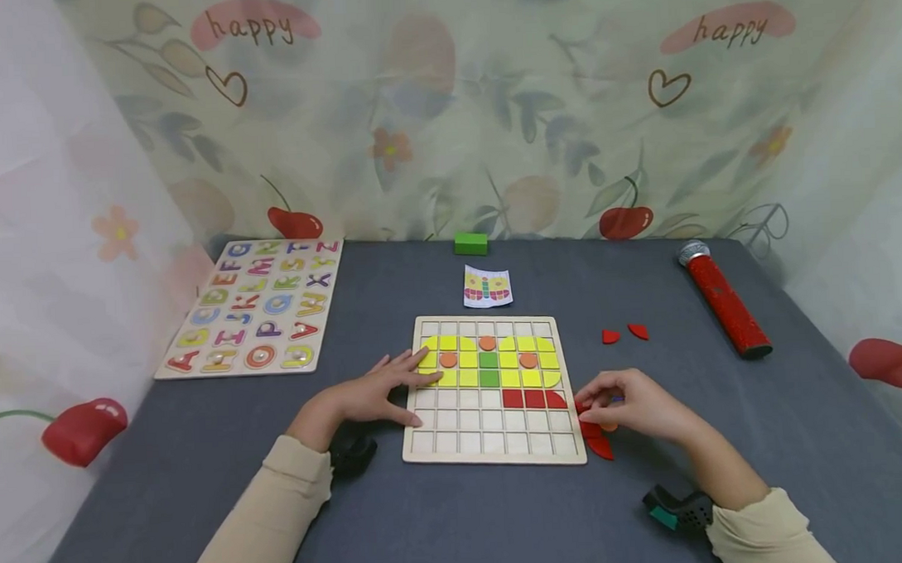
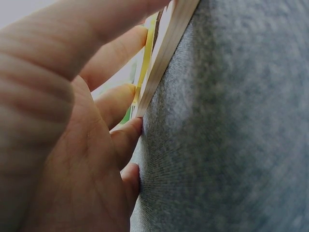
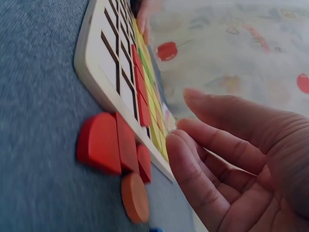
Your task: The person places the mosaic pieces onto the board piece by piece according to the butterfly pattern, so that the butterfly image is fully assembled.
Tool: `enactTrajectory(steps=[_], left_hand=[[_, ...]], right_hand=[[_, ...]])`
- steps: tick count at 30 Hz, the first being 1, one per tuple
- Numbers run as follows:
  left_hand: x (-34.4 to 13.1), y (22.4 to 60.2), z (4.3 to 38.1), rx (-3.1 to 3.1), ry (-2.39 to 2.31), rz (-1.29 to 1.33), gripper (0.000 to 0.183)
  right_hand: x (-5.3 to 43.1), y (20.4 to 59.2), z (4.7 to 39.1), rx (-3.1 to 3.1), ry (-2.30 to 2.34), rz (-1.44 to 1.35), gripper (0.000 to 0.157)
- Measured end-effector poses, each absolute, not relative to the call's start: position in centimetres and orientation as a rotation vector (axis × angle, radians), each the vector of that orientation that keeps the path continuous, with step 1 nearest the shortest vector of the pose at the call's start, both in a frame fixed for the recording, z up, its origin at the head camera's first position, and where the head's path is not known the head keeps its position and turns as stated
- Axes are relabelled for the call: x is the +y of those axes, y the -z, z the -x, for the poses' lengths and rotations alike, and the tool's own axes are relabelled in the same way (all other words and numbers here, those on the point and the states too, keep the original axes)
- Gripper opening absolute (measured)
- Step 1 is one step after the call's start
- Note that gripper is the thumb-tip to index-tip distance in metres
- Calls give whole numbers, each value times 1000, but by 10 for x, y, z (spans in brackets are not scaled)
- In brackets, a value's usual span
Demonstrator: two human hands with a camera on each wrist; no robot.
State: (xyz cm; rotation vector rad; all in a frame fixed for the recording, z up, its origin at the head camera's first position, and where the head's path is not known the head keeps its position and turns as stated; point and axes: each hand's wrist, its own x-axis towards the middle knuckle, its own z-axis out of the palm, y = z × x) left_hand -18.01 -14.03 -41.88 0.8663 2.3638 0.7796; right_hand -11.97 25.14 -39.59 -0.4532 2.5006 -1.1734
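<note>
A wooden grid board (image 1: 464,445) lies in front of me, its upper rows filled with yellow tiles (image 1: 529,378), orange discs (image 1: 527,360) and green squares (image 1: 489,378). Three red tiles (image 1: 535,399) form a row below on the right side. My left hand (image 1: 361,396) rests at the board's left edge, fingers spread, two of them reaching over yellow tiles. Beside the right edge hovers my right hand (image 1: 638,403), fingers loosely bent, nothing between thumb and fingertips in the right wrist view. Close to it lie loose red pieces (image 3: 99,145) and an orange disc (image 3: 135,198).
Behind the board are a small patterned picture card (image 1: 487,287) and a green block (image 1: 470,244). Two red pieces (image 1: 610,336) lie farther right, short of a red microphone (image 1: 728,303). An alphabet puzzle board (image 1: 309,340) occupies the back left. Printed curtains (image 1: 431,150) enclose the table.
</note>
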Motion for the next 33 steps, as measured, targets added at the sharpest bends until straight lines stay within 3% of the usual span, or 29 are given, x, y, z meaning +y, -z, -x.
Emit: enactTrajectory(steps=[9, 19, 33], left_hand=[[-141, 419, 179, 2357, -790, -860, 75], [-140, 420, 180, 2359, -790, -876, 75], [-141, 418, 179, 2357, -789, -873, 75]], right_hand=[[284, 393, 108, 2530, 1185, 393, 34], [328, 404, 90, 2606, 1182, 120, 40], [330, 417, 88, 2695, 1136, 200, 33]])
